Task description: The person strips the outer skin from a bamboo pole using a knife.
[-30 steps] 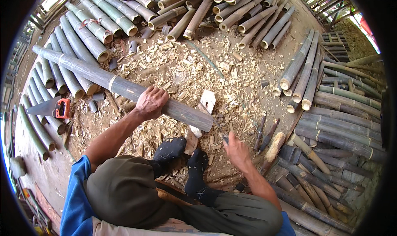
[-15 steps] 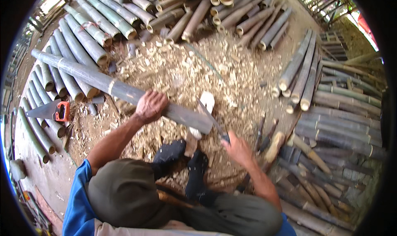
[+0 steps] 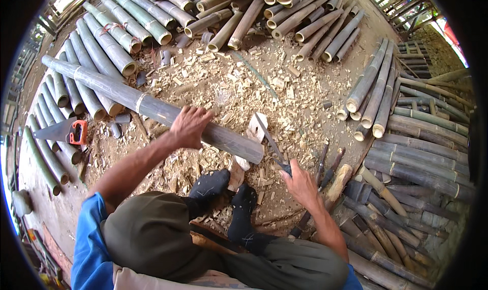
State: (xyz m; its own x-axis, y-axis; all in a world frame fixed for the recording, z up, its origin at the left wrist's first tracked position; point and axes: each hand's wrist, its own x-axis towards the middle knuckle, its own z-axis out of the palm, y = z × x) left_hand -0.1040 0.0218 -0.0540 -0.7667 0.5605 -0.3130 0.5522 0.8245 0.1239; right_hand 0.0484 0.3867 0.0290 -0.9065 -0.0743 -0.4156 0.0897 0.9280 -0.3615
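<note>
A long grey-green bamboo pole (image 3: 157, 109) slants from the far left down to the middle. My left hand (image 3: 190, 126) is closed over it from above, not far from its near end. In my right hand (image 3: 301, 182) is a knife (image 3: 271, 140), held by its dark handle. The narrow blade points up and away, just right of the pole's near end and apart from it. Under that end lies a pale piece of wood (image 3: 237, 174), partly hidden by the pole. Another pale wood face (image 3: 255, 129) shows on the pole's far side.
Wood chips (image 3: 203, 94) cover the ground. Cut bamboo lengths (image 3: 114, 56) lie in rows at the left, with more bamboo stacks (image 3: 373, 94) at the back and right. A handsaw (image 3: 58, 131) with an orange handle rests on the left. My feet (image 3: 209, 185) are below the pole.
The knife has moved a little right, away from the pole's near end, and its blade stands steeper. My left hand stays on the pole, its fingers and wrist slightly shifted.
</note>
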